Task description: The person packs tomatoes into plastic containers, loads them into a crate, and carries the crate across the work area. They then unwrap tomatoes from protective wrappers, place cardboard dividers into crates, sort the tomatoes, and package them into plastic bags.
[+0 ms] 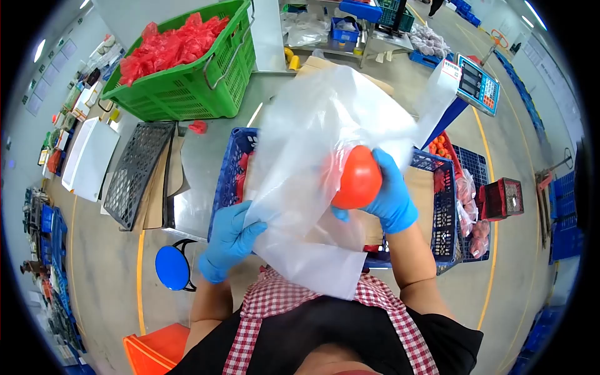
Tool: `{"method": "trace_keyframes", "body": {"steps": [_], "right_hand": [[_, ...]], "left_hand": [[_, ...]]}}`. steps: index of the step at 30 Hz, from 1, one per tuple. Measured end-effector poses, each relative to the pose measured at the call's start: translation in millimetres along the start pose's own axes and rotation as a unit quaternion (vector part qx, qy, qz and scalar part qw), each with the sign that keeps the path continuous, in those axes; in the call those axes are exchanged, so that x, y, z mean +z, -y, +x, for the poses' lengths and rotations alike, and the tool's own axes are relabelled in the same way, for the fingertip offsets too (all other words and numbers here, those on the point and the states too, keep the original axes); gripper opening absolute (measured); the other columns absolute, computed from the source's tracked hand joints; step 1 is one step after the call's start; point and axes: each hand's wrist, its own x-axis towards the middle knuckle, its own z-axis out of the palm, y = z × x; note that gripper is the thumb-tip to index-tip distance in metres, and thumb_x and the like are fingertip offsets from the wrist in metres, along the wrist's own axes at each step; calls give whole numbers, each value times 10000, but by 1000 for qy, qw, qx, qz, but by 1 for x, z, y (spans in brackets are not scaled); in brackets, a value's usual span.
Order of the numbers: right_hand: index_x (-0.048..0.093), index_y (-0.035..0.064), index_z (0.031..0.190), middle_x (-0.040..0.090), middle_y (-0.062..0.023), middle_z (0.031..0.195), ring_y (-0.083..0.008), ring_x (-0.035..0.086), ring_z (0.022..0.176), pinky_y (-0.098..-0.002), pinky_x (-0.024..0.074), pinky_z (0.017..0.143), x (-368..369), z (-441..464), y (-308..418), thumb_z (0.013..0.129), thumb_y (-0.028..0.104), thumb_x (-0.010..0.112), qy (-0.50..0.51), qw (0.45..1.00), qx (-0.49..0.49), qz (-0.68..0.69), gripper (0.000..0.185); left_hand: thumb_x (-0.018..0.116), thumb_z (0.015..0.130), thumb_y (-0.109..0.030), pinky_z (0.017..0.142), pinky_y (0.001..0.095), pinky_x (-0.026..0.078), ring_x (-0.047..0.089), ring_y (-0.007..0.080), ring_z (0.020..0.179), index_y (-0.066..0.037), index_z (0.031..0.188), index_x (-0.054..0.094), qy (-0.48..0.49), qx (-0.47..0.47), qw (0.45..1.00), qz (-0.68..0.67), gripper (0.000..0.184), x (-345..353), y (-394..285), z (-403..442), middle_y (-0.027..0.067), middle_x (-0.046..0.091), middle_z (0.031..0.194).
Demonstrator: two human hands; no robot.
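Observation:
My left hand, in a blue glove, pinches the edge of a large clear plastic bag. A round red tomato rests in my right hand, also gloved in blue, at the bag's right side. Part of the tomato's left side lies behind or against the film; I cannot tell how far it is inside. The bag spreads over a blue plastic crate lined with brown cardboard, hiding most of what the crate holds. Some red plastic shows along the crate's left side.
A green basket of red plastic bags stands on the metal table. Beside it lies a black perforated tray. A digital scale is at the right. Bagged produce and a blue stool are lower down.

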Motion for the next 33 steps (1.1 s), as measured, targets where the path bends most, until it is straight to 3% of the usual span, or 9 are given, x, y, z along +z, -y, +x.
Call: {"method": "trace_keyframes", "body": {"steps": [1,2,9,22,24,26,27,28,33], "right_hand": [[543,122,1127,585,-90,1103,-278,566,972,-406,457,789,-4,2,-4,744,337,631,49,898,-140,-414,447],[601,169,1052,625,-34,1042,-237,572,954,-366,439,801,-8,4,-8,734,281,639,-30,617,-291,-730,339],[630,192,858,638,37,847,-206,583,853,-354,349,955,-20,8,-51,677,143,592,-78,680,-281,-673,191],[525,104,1080,604,-76,986,-229,594,875,-331,462,739,-21,24,-65,803,299,512,-69,695,-274,-661,339],[509,90,1114,599,-93,1007,-232,596,879,-327,479,706,-21,28,-60,822,323,500,-58,776,-201,-595,373],[493,77,1148,593,-111,1028,-236,597,882,-324,496,673,-31,33,-68,842,347,488,-69,955,19,-286,408],[449,39,1196,580,-154,1056,-262,593,915,-315,504,631,-42,37,-76,873,426,459,-112,980,164,-32,504],[454,30,1223,531,-160,1161,-264,589,963,-308,497,749,-55,40,-90,879,364,485,-127,974,169,-78,480],[476,-3,1224,585,-139,1071,-216,602,922,-289,485,779,-33,15,-93,897,220,484,-68,957,186,-210,396]], "left_hand": [[581,842,-159,558,286,426,563,190,625,19,960,627,-19,-51,997,-52,218,2,4,-8,96,597,760],[570,856,-162,557,273,420,547,158,622,19,966,625,-39,-101,988,-107,220,6,8,-18,73,595,751],[537,901,-177,562,218,391,455,57,629,10,984,632,-114,-250,949,-156,225,27,44,-59,-19,554,713],[550,898,-213,578,223,410,486,58,639,13,956,636,-110,-310,936,-124,249,13,54,-65,-10,593,722],[551,897,-230,567,216,400,475,52,627,13,938,637,-108,-335,926,-137,260,10,53,-65,-20,585,714],[549,896,-240,536,207,366,444,42,600,-5,876,636,-123,-363,909,-165,251,8,53,-70,-38,550,686],[548,896,-245,520,203,349,429,37,587,-14,844,636,-126,-376,901,-179,252,8,53,-71,-48,533,672],[548,895,-243,509,202,330,411,33,576,-26,814,626,-154,-376,896,-181,245,8,54,-73,-56,512,660],[539,895,-235,511,203,301,394,37,585,-52,754,593,-259,-402,861,-173,238,2,76,-93,-65,474,666]]}}
